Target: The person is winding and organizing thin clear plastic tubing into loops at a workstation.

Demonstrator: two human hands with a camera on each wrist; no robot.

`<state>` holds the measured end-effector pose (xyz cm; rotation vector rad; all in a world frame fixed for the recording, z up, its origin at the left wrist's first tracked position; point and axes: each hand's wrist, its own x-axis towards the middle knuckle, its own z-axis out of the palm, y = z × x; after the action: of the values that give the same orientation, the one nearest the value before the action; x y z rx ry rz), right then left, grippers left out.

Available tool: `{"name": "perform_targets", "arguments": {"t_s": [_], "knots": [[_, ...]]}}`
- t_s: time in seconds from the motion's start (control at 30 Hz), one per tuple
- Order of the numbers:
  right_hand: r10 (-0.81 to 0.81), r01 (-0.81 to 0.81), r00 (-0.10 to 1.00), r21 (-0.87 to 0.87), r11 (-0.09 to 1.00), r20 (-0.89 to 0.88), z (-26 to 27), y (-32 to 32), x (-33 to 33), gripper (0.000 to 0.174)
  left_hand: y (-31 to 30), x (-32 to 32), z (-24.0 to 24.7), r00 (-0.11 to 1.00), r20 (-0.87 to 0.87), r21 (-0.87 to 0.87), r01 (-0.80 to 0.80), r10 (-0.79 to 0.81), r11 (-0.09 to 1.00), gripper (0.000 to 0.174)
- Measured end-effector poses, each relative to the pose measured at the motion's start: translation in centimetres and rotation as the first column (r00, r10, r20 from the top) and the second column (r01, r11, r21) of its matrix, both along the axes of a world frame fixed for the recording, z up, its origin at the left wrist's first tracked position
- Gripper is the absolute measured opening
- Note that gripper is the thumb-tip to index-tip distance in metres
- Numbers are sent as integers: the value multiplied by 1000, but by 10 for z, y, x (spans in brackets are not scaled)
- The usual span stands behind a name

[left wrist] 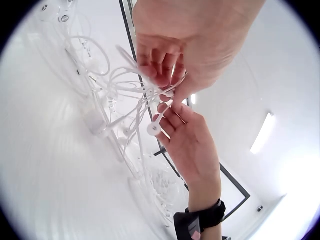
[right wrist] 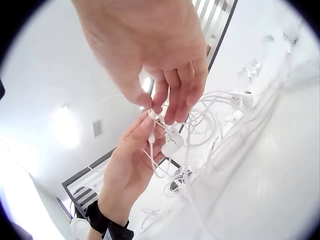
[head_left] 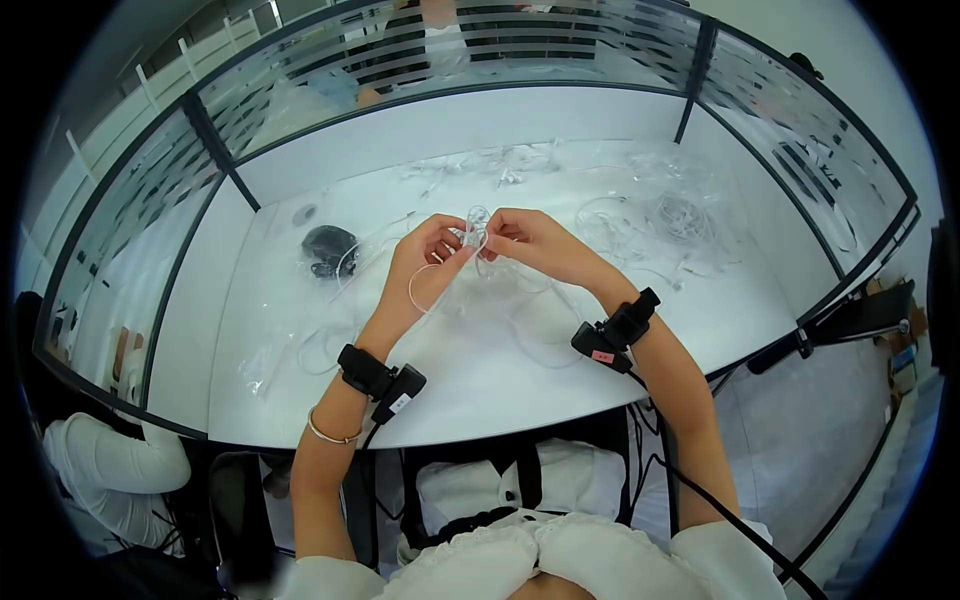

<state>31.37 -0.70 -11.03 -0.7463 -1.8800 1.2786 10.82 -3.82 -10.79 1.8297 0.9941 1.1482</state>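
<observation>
Both hands meet over the white table (head_left: 450, 380) around a looped bundle of white wired earphones (head_left: 477, 217). My left hand (head_left: 425, 262) pinches part of the white cable between thumb and fingers; one loop hangs down over its wrist side. Opposite it, my right hand (head_left: 540, 245) pinches the same bundle, its fingertips close to the left thumb. In the left wrist view a round white earbud (left wrist: 153, 129) dangles beside the fingers of the right hand (left wrist: 187, 145). The right wrist view shows a slim white cable sleeve (right wrist: 152, 136) below the left thumb.
A black pouch-like item (head_left: 330, 250) lies at the left. At the right is a coil of white cable (head_left: 682, 217) among clear plastic. More white cables and small parts (head_left: 510, 165) lie along the back. A low partition (head_left: 480, 118) encloses the table's far side.
</observation>
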Motion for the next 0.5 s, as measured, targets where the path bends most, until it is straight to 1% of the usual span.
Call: {"name": "perform_targets", "arguments": {"t_s": [0.1, 0.2, 0.23, 0.33, 0.37, 0.4, 0.43, 0.5], "knots": [[28, -28, 999, -9, 1000, 31, 0, -3, -1, 22, -2, 2, 1, 997, 73, -20, 33, -31, 999, 24], [110, -109, 992, -11, 994, 64, -1, -5, -1, 26, 1, 1, -4, 998, 63, -31, 28, -26, 999, 25], [129, -134, 981, 27, 991, 147, 2, -6, 0, 27, 1, 0, -3, 998, 52, -19, 26, -25, 999, 25], [118, -138, 962, 64, 988, 246, 2, -3, 3, 28, 0, -2, -1, 1000, 23, 22, 5, -5, 1000, 26], [123, -130, 981, 43, 991, 148, 1, -1, 5, 25, -1, -3, 1, 1000, 13, 38, -11, 11, 999, 27], [107, -109, 988, 12, 994, 111, 4, -1, 8, 24, -2, -4, 2, 1000, 1, 54, -27, 27, 998, 27], [90, -89, 993, -19, 996, 74, 11, -1, 12, 23, -2, -5, 4, 995, -51, 111, -81, 87, 991, 30], [24, -22, 1000, -109, 994, 17, 26, -7, 15, 24, -1, -6, 5, 979, -60, 203, -177, 192, 963, 25]]}}
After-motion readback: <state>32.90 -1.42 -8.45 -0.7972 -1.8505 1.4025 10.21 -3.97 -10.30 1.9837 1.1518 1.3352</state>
